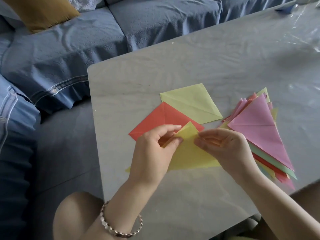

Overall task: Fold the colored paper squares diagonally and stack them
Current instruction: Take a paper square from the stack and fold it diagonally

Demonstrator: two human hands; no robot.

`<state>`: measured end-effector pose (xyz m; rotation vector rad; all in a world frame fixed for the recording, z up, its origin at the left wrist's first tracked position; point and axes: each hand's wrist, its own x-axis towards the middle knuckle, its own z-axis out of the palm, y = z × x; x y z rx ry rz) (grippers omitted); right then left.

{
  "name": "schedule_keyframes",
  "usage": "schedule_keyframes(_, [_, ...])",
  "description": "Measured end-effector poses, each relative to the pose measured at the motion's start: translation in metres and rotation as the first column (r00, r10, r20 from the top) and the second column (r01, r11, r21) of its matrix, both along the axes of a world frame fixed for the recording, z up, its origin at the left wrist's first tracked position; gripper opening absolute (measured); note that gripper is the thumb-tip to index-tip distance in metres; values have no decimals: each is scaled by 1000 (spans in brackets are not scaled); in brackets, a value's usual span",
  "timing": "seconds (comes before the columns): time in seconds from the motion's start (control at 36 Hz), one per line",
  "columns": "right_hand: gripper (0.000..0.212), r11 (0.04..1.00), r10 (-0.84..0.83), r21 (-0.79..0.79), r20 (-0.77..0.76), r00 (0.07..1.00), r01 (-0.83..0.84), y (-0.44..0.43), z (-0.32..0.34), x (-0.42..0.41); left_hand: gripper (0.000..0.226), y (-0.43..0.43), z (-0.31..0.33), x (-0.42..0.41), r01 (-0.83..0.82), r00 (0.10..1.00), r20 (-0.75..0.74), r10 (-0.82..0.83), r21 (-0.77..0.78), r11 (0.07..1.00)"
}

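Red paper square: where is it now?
Head view: the red paper square lies on the grey table, left of the pale green paper square, beyond the left hand.

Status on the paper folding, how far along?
Done: a stack of folded triangles, pink on top, lies at the right. In hand: the left hand and right hand pinch the yellow sheet at its top corner; it already looks triangular. Left: the red square and pale yellow-green square lie flat and open, unstacked.

Stack [259, 129] right of two squares [190, 103]
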<state>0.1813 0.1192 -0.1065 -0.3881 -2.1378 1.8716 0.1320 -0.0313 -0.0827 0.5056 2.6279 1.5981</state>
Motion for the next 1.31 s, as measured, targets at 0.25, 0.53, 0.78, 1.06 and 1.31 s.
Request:
schedule_keyframes(0.25, [27, 999, -31, -12, -42, 999, 31, -5, 7, 2, 19, 1, 6, 4, -25, 998, -55, 26, 29, 999])
schedule_keyframes(0.53, [28, 1000, -15, -23, -62, 998, 14, -9, 18, 6, 17, 0, 13, 8, -48, 988, -146, 50, 18, 999])
schedule_keyframes(0.78, [30, 999, -21, -34, -77, 997, 19, -9, 21, 8, 16, 0, 19, 12, -44, 989, -142, 46, 20, 999])
schedule_keyframes(1.06, [31, 999, -14, -42, -74, 997, 11, -9, 24, 10, 17, -1, 21, 13, -52, 995, -84, 56, 44, 998])
schedule_keyframes(1.31, [30, 999, -10, -36, -53, 999, 8, -9, 23, 8, 21, -2, 23, 11, -44, 997, -68, 46, 27, 999])
